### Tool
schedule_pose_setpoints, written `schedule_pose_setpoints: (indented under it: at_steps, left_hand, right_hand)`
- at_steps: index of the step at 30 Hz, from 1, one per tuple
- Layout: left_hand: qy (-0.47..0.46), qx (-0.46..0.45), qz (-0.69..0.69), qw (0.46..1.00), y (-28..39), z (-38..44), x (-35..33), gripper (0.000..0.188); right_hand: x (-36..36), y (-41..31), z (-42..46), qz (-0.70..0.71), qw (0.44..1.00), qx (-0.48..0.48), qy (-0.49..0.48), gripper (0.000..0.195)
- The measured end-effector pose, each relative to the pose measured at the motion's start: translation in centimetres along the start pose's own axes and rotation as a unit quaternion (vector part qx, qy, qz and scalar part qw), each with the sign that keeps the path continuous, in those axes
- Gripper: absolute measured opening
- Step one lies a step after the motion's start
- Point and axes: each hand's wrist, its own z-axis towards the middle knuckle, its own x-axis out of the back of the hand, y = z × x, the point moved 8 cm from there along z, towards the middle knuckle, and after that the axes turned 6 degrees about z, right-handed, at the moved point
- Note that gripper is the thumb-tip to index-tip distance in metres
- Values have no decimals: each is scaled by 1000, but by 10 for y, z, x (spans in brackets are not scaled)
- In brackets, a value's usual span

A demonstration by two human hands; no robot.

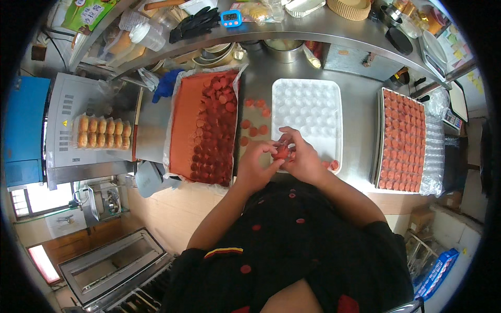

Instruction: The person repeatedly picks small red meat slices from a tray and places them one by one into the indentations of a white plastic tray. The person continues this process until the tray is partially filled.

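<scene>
My left hand (256, 160) and my right hand (303, 158) meet over the near left part of a white plastic tray with round hollows (307, 105). Between their fingertips is a small red cake round (281, 152), partly hidden by the fingers. Two more red pieces (334, 164) sit in the tray's near right corner, beside my right wrist. To the left lies a red sponge cake sheet (182, 125) on paper, its right part cut into many rounds (213, 137). Several loose red rounds (253, 131) lie on the steel worktable between sheet and tray.
On the right, a tray of red rounds in rows (403, 141) stands beside clear plastic packaging (433, 156). A steel shelf (305, 31) overhangs the back, bearing a blue timer (231, 18) and black gloves (195, 24). Packed buns (103, 133) rest at far left.
</scene>
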Motion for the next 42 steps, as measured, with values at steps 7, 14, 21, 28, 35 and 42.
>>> schedule_pose_setpoints:
  at_steps: [7, 14, 21, 28, 35, 42]
  left_hand:
    - [48, -93, 99, 990, 33, 0, -4, 27]
    - [24, 13, -15, 1000, 16, 4, -13, 34]
    - [-32, 310, -434, 845, -18, 1, -47, 57]
    - [-52, 308, -423, 850, -20, 7, -59, 53]
    - [-135, 215, -198, 947, -25, 26, -63, 58]
    - [-113, 247, -311, 911, -25, 56, -92, 43]
  right_hand:
    - [12, -1, -12, 13, 1000, -5, 21, 80]
    - [26, -14, -17, -37, 995, 83, 48, 70]
    - [35, -23, -20, -68, 978, 179, 81, 60]
    - [35, -22, -19, -75, 972, 201, 95, 59]
    - [35, -35, -18, -51, 969, 242, -26, 57]
    - [70, -36, -15, -104, 968, 225, 40, 60]
